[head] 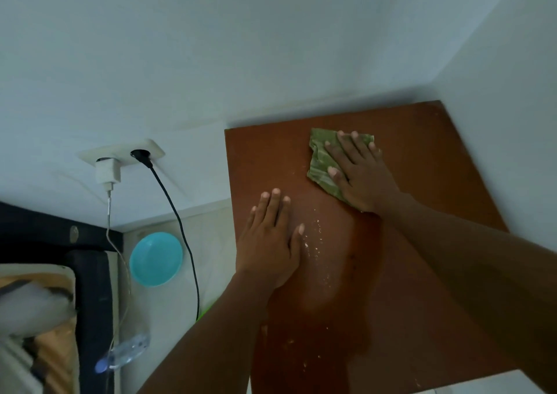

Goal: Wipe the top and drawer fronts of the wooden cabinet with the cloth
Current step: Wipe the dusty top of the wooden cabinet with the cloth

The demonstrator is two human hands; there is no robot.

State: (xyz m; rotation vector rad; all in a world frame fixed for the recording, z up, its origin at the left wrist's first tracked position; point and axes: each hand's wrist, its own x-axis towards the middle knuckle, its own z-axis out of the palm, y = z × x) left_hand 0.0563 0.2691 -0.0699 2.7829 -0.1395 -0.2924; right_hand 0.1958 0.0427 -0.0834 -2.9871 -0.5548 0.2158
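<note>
The wooden cabinet's reddish-brown top point(422, 158) fills the right half of the view, set into a corner of pale walls. A green cloth point(321, 158) lies flat on its far middle part. My right hand point(358, 170) presses on the cloth with straight, spread fingers. My left hand point(271, 240) rests flat on the bare top, nearer and to the left of the cloth. Pale crumbs and a damp streak point(319, 243) lie between the two hands. The drawer fronts are hidden from view.
A wall socket point(123, 152) to the left holds a white charger point(108, 172) and a black plug with a cable point(180, 228) hanging down. A turquoise bowl point(156, 258) lies on the floor beside the cabinet. Dark furniture point(90, 288) stands at the far left.
</note>
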